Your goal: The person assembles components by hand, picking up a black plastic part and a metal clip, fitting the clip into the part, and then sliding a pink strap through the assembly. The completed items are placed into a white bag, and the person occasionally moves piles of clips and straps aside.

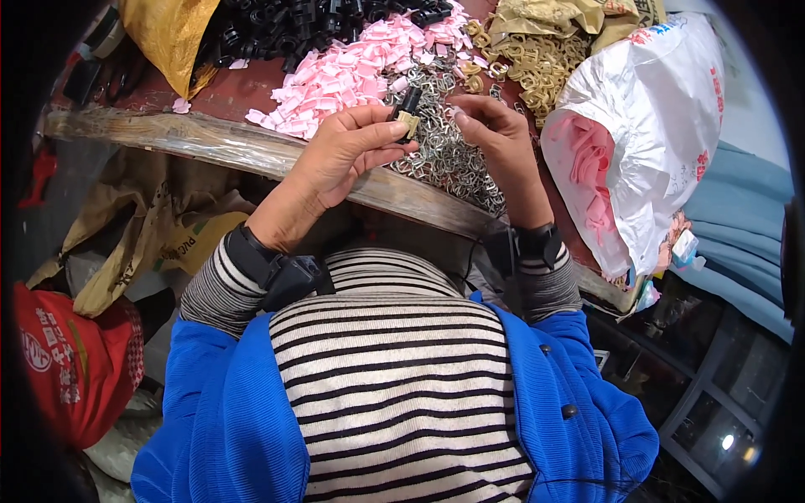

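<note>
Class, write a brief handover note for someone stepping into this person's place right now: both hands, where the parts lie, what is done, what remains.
Left hand: pinches a small black plastic clip with a brass-coloured metal piece at its tip.
Right hand: fingertips curled beside that clip, over the pile of silver wire loops; whether it holds one cannot be told.
Parts: pink plastic tabs, black plastic clips and brass-coloured rings heaped on the wooden table.
Done: one clip in hand.
Left: large heaps remain.

Small black-and-tan part (408, 113) was mostly covered by the left hand (342, 155) fingertips; its shape could not be told. Black parts pile (293, 25) was cut off by the top edge. White sack (650, 134) hid the pink contents (587, 168) beyond its mouth.
</note>
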Tool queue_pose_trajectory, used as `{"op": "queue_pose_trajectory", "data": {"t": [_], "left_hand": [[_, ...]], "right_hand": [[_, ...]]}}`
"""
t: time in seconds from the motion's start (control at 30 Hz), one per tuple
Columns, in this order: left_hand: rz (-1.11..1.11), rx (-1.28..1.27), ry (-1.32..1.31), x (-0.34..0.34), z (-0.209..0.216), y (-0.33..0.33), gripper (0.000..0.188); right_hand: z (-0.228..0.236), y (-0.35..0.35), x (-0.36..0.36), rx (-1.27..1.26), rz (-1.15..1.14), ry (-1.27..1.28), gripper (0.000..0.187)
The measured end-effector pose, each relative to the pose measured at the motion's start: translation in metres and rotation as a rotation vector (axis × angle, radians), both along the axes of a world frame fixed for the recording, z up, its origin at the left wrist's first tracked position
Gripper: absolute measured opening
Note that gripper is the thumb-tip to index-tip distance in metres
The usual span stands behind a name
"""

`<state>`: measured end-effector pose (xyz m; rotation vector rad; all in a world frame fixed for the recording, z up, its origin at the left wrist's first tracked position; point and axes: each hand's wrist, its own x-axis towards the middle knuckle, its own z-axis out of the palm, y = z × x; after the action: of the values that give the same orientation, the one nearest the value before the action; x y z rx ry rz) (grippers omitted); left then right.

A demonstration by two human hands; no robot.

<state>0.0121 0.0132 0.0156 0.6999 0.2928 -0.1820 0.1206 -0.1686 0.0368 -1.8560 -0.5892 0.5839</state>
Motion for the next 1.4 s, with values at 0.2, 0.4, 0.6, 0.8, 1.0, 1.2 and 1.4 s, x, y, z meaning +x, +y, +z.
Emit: {"op": "queue_pose_trajectory", "data": {"t": [0.2,0.4,0.6,0.8,1.0,1.2,1.4], "left_hand": [[-0.016,-0.056,-0.009,-0.001,0.003,-0.007,0.022],[-0.1,-0.102,-0.015,-0.004,0.002,-0.006,0.022],[-0.191,-0.026,-0.006,-0.009,0.006,-0.01,0.023],[-0.299,0.223,-0.124,-0.008,0.014,-0.014,0.027],[-0.236,0.326,-0.162,-0.006,0.013,-0.005,0.025],[-0.205,0.289,-0.159,-0.003,0.0,0.0,0.025],[-0.205,0.22,-0.154,-0.009,0.012,-0.011,0.026]], "right_hand": [[0.013,0.024,-0.047,0.429,-0.113,0.251,0.016],[0.005,0.017,-0.049,0.235,-0.035,-0.36,0.021],[0.008,0.012,-0.043,0.173,0.13,-0.842,0.035],[0.012,0.012,-0.042,0.186,0.175,-1.062,0.038],[0.004,-0.022,-0.022,0.057,-0.02,-1.019,0.028],[-0.001,-0.115,0.07,-0.548,-0.268,-1.407,0.024],[-0.004,-0.127,0.105,-0.839,-0.351,-0.521,0.026]]}}
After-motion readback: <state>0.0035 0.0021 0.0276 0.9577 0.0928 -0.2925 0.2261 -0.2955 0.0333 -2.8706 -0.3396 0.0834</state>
